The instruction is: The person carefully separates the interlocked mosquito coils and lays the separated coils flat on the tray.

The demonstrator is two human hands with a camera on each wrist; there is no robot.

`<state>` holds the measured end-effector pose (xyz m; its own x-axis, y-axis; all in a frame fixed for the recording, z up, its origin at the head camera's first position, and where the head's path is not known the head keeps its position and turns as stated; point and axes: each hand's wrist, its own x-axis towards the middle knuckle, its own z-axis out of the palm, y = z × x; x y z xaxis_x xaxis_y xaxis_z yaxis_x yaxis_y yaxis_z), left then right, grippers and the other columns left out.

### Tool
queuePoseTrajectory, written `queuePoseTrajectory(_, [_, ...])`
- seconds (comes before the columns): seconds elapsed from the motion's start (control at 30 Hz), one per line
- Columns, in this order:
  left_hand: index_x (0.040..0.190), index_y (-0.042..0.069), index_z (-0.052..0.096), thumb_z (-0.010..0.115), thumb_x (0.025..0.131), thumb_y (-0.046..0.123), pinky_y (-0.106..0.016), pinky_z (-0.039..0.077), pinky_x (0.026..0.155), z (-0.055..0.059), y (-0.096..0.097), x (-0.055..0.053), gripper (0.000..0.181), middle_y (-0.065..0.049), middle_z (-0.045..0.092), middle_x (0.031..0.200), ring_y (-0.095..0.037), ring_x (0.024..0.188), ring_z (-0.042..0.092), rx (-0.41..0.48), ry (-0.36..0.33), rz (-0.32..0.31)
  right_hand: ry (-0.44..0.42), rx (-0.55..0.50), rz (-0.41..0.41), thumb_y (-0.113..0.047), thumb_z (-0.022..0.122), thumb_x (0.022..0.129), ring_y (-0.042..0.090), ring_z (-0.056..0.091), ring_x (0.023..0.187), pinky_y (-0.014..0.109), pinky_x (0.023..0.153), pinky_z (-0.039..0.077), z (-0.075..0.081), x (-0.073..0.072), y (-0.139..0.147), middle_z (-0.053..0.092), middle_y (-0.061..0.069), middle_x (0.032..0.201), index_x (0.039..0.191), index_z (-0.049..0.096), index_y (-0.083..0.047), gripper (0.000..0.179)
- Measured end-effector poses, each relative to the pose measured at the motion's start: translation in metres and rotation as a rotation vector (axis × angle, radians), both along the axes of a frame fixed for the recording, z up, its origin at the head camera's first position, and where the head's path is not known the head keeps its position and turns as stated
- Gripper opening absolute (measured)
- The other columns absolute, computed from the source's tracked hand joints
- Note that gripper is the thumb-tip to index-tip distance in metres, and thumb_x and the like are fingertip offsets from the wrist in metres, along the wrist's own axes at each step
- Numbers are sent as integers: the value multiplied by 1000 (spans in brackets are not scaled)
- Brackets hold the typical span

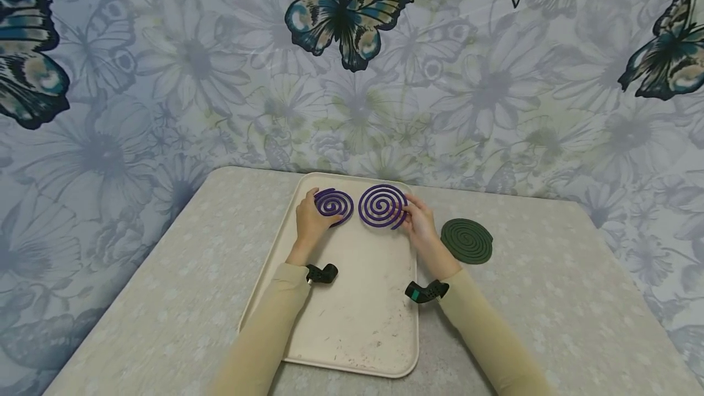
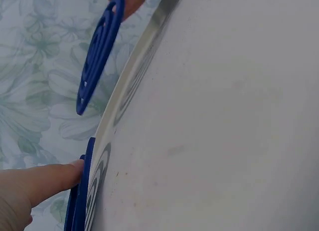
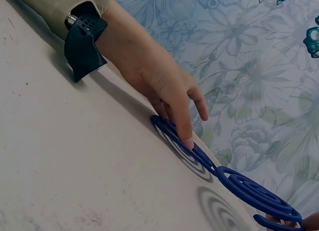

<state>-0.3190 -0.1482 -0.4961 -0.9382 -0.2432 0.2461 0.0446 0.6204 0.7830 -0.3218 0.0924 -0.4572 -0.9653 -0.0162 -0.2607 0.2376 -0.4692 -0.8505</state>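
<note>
My left hand (image 1: 313, 219) pinches a purple mosquito coil (image 1: 342, 198) near the tray's far left corner, thumb across its lower edge. In the right wrist view this coil (image 3: 204, 158) lies tilted low over the tray with its shadow close beneath. To its right, my right hand (image 1: 422, 225) pinches a second purple mosquito coil (image 1: 379, 205) by its right edge. That coil is held tilted above the tray, its spiral shadow apart from it in the right wrist view. Gaps show between the turns of both coils.
The cream tray (image 1: 352, 298) is marked with brown specks near its front. A green, tightly wound mosquito coil (image 1: 466, 241) lies on the table (image 1: 550, 298) right of the tray. Behind the table hangs a flowered, butterfly-patterned backdrop (image 1: 357, 109).
</note>
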Motion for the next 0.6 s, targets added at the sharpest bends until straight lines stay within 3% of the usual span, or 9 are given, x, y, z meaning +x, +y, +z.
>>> queuePoseTrajectory(0.17, [140, 4, 40, 87, 66, 23, -50, 34, 109, 0, 0, -1, 90, -23, 53, 134, -42, 127, 43, -2, -3, 0, -12, 69, 18, 7, 36, 94, 5, 61, 58, 16, 56, 52, -7, -7, 0, 64, -3, 69, 143, 34, 3, 49])
queuePoseTrajectory(0.33, [139, 5, 42, 87, 66, 22, -49, 36, 107, -1, 0, 0, 88, -23, 54, 131, -40, 125, 45, 21, 2, 3, 5, 157, 66, 7, 37, 96, 4, 63, 67, 17, 67, 55, -17, -12, -1, 64, 3, 86, 145, 32, 4, 49])
queuePoseTrajectory(0.47, [139, 4, 42, 86, 68, 19, -49, 37, 106, 1, 1, 2, 85, -24, 54, 130, -39, 122, 46, 58, 17, 6, 99, 117, 119, 1, 54, 91, 8, 68, 80, 21, 77, 57, -87, -57, 16, 67, 8, 99, 129, 55, -7, 39])
queuePoseTrajectory(0.57, [139, 3, 42, 84, 70, 17, -49, 37, 106, 2, 2, 5, 82, -24, 53, 130, -39, 122, 47, 80, 20, 13, 197, 54, 167, -3, 63, 87, 15, 69, 94, 26, 84, 56, -143, -96, 31, 67, 11, 107, 126, 58, -11, 40])
queuePoseTrajectory(0.6, [139, 4, 43, 84, 71, 16, -48, 37, 106, 3, 2, 6, 81, -24, 53, 130, -38, 122, 47, 83, 19, 19, 191, 82, 171, -3, 60, 89, 19, 66, 104, 28, 91, 54, -142, -98, 31, 63, 16, 118, 134, 52, -8, 46])
